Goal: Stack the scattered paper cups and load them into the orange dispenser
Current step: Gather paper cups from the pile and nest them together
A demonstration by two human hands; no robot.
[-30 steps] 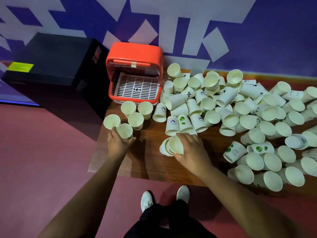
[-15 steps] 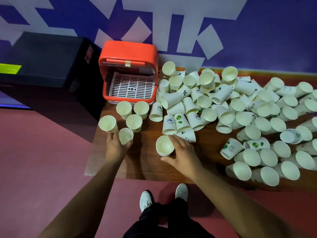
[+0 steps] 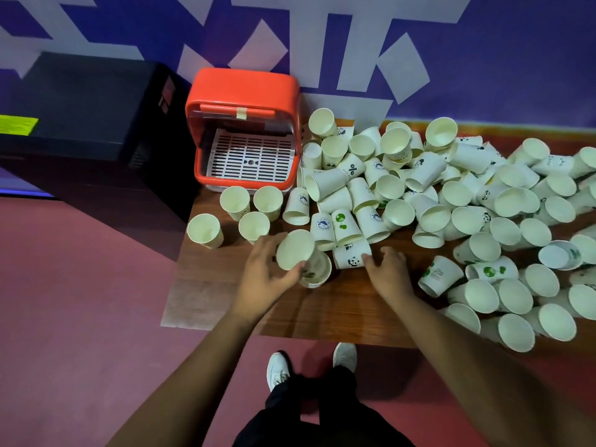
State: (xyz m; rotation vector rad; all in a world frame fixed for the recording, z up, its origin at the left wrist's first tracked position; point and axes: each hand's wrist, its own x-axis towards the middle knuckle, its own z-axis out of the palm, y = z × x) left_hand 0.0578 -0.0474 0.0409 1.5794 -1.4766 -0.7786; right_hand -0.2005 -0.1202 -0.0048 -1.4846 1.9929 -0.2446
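Note:
The orange dispenser (image 3: 242, 88) stands open at the table's back left, its white grille showing. Several white paper cups (image 3: 234, 201) stand upright in front of it. A big heap of scattered cups (image 3: 467, 201) covers the table's right side. My left hand (image 3: 264, 275) grips one tilted paper cup (image 3: 295, 250) right over another cup (image 3: 317, 274) that leans on the table. My right hand (image 3: 387, 272) is spread, its fingertips touching a panda-print cup (image 3: 351, 258) lying on its side.
The wooden table (image 3: 322, 311) ends just before my white shoes (image 3: 280, 369). A black box (image 3: 80, 101) sits left of the dispenser. Red floor (image 3: 80, 301) lies to the left, and a purple and white wall rises behind.
My left hand left the upright cups and moved right with a cup, over the cup my right hand let go of. My right hand shifted right to the panda cup.

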